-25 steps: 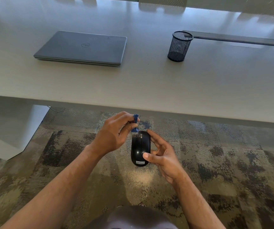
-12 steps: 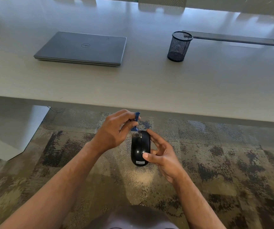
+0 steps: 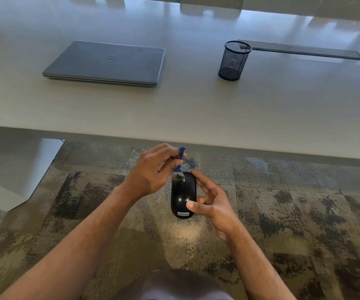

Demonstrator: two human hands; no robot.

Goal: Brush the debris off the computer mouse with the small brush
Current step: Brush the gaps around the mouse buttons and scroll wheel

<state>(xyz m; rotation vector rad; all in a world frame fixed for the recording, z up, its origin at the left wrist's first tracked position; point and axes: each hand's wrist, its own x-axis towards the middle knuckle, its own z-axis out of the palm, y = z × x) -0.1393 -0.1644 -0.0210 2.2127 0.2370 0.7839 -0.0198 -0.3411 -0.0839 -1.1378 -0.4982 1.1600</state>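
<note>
Black computer mouse (image 3: 183,194) sits cradled in the right hand (image 3: 214,204) over the carpet; at its 12 o'clock end, the left hand (image 3: 151,172) pinches the small blue brush (image 3: 179,163), bristles touching.

light: dim, daylight from far side
glare: pale sheen on table (image 3: 196,100)
edges: wide-angle bowing
blur: slight, carpet (image 3: 283,213) soft

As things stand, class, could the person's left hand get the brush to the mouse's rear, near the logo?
Probably yes. The left hand holds the brush at the mouse's front; only the right hand's thumb covers part of the rear.
</note>
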